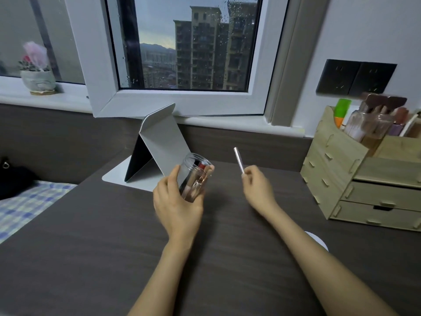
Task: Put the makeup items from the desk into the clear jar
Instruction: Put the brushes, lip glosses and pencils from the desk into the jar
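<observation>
Seemingly near the end, the left hand (pixel 176 201) wraps around the tilted clear jar (pixel 193 179) above the desk (pixel 91 247), some makeup already inside, while the right hand (pixel 256 183) pinches a slim silver stick (pixel 239 160) beside its mouth.

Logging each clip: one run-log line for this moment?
left hand: holds clear jar, items inside | right hand: holds slim white stick | stick: not yet in jar

Two bare forearms and hands, seen from above.

No sleeves anywhere along either forearm; nothing worn at the wrists. Left hand (pixel 176 201) without rings, fingers slim, nails short and unpainted where visible. Right hand (pixel 257 187) likewise unadorned, slightly blurred, so nail detail hard to make out.
</observation>
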